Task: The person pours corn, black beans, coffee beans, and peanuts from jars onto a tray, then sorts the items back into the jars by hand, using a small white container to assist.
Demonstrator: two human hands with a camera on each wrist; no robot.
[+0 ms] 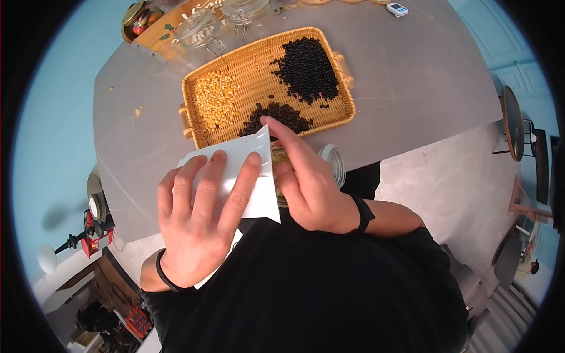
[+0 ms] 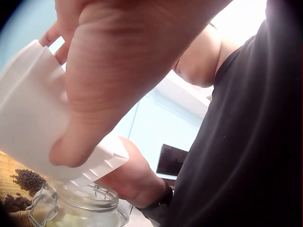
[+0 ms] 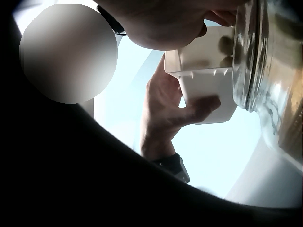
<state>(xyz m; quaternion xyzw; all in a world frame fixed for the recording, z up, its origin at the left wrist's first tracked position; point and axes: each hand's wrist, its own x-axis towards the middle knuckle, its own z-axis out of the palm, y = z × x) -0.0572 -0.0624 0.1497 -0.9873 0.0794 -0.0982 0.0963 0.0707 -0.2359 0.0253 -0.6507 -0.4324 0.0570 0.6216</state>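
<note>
A white plastic box [image 1: 235,159] lies tipped on its side, its open end toward the mouth of a clip-top glass jar [image 2: 90,203]. My left hand [image 1: 203,217] grips the box, with fingers spread over its upper side and the thumb [image 2: 75,151] on another wall. Beside the box's open end is my right hand [image 1: 315,188], index finger stretched along the rim and thumb bent near the jar mouth. Pale yellow-green pieces [image 2: 66,220] show inside the jar. Its glass lid [image 1: 333,165] hangs open on the right. In the right wrist view, rounded dark shapes [image 3: 226,45] appear within the box.
Beyond the hands, a wicker tray [image 1: 259,65] holds yellow corn kernels [image 1: 215,100], black beans [image 1: 309,67] and dark brown beans [image 1: 279,116]. Glass jars [image 1: 197,29] and a wooden crate [image 1: 162,32] stand at the back of the grey table [image 1: 406,76]. A small white timer [image 1: 397,9] lies back right.
</note>
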